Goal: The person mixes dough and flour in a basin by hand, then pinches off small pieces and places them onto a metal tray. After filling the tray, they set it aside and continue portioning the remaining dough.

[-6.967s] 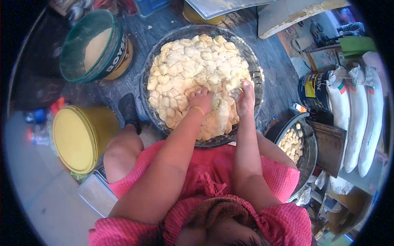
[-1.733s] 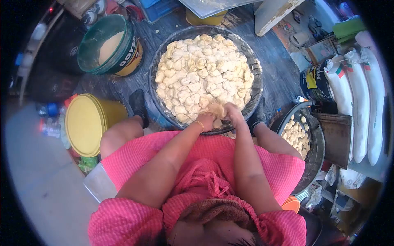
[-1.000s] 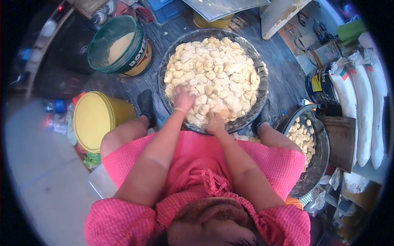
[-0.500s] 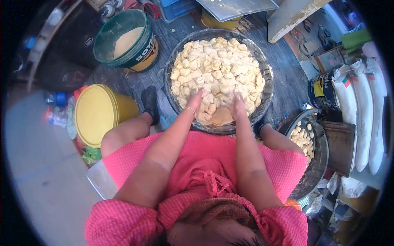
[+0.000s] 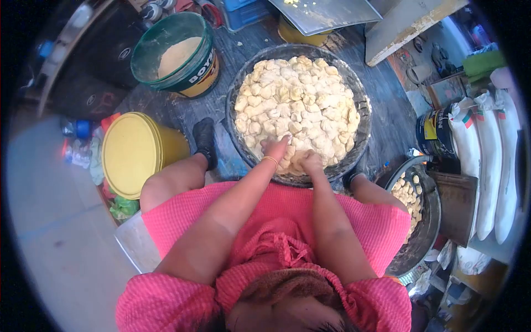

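A wide black tub point(image 5: 366, 119) between my legs is heaped with pale, floury dough pieces point(image 5: 296, 99), many pressed against each other. My left hand point(image 5: 276, 148), with a thin band at the wrist, is at the near side of the heap, its fingers curled round a pale dough piece. Just right of it, my right hand point(image 5: 311, 162) is closed low among the dough near the tub's front rim. What lies inside its fingers is hidden.
A green bucket point(image 5: 166, 77) holding pale powder stands back left, above a yellow lidded bucket point(image 5: 133, 155). A second black tub point(image 5: 428, 232) with smaller dough pieces sits by my right knee. A metal tray point(image 5: 326, 19) juts in at the back; white sacks point(image 5: 487, 166) stand far right.
Both hands have closed from an open, spread pose and come closer together. The right hand has moved nearer to me, covering the bare patch at the tub's front. The view has shifted slightly.
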The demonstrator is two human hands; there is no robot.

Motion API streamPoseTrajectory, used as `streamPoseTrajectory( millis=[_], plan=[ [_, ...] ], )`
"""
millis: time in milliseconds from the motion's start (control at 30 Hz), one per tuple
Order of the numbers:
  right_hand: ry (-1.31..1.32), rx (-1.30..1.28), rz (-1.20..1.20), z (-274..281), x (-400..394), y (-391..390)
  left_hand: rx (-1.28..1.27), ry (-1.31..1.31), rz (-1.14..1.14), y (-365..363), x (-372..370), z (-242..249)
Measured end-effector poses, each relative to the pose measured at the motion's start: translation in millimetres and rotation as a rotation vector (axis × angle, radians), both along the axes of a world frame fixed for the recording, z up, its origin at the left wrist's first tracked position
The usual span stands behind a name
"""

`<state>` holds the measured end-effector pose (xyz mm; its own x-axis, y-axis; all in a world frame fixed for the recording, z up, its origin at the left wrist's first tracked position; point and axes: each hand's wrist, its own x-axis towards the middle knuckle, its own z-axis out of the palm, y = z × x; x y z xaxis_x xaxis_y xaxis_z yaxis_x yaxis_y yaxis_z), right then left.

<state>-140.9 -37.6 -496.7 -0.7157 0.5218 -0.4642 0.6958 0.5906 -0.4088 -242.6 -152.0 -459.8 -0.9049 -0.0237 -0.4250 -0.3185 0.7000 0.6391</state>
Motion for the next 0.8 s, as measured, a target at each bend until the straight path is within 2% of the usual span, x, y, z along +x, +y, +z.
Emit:
streamPoseTrajectory(
  millis=[33,100,133,167,200,233,267,300,333,367,400,433,500,567,600,633,667,700,767,800],
  plan=[
    [0.000,0.002,0.005,-2.9,-4.0,13.8,0.002,0.000,0.005,1.3,-6.3,8.6],
    [0.006,-0.318,-0.324,-6.0,-17.5,35.8,0.588,-0.326,0.001,3.8,-24.5,20.4],
    [0.186,-0.496,-0.506,7.3,-25.4,39.7,0.727,-0.619,0.128,1.9,-31.0,61.0],
    [0.368,-0.669,-0.690,32.3,-31.2,42.0,0.728,-0.627,0.129,-2.8,-42.4,32.2],
    [0.366,-0.663,-0.693,59.0,-37.6,39.0,0.578,-0.303,-0.178,-7.3,-59.6,-20.0],
    [0.526,-0.690,-0.717,86.1,-46.6,33.5,0.414,0.029,-0.472,-9.0,-69.7,-48.6],
    [0.688,-0.714,-0.735,99.8,-51.6,32.1,0.422,0.030,-0.472,-12.6,-67.0,-29.0],
    [0.690,-0.708,-0.729,86.4,-49.4,39.2,0.179,0.127,-0.295,-20.3,-58.5,10.7],
    [0.610,-0.456,-0.660,57.4,-45.0,50.6,-0.064,0.220,-0.110,-25.7,-50.7,34.6],
    [0.527,-0.208,-0.586,41.9,-44.2,57.0,-0.060,0.224,-0.100,-26.2,-45.7,29.1],
    [0.553,-0.213,-0.688,50.5,-38.3,53.5,-0.131,0.145,-0.179,-24.2,-41.4,16.7],
    [0.558,-0.213,-0.679,46.5,-30.8,54.1,-0.202,0.065,-0.258,-21.3,-36.4,23.9],
    [0.491,-0.045,-0.889,39.9,-21.5,63.2,-0.272,-0.110,-0.527,-3.0,-11.2,54.9],
    [0.501,-0.061,-0.916,50.4,-30.6,73.8,-0.200,-0.002,-0.746,7.4,13.5,54.6],
    [0.507,-0.080,-0.943,54.4,-34.9,78.7,-0.199,-0.005,-0.744,10.2,19.2,57.6],
    [0.504,-0.080,-0.941,52.6,-44.9,87.0,-0.023,-0.021,-0.868,12.4,22.7,62.4],
    [0.432,0.049,-0.814,50.2,-62.7,98.9,0.155,-0.036,-0.988,14.9,21.3,63.5],
    [0.359,0.176,-0.685,47.0,-81.4,110.2,0.156,-0.038,-0.986,17.4,17.5,55.8],
    [0.293,0.044,-0.572,51.6,-120.7,121.1,0.388,0.226,-0.898,20.3,11.8,33.5],
    [0.179,-0.025,-0.392,40.9,-141.4,126.1,0.212,0.193,-0.798,28.7,-4.6,43.5]
  ],
)
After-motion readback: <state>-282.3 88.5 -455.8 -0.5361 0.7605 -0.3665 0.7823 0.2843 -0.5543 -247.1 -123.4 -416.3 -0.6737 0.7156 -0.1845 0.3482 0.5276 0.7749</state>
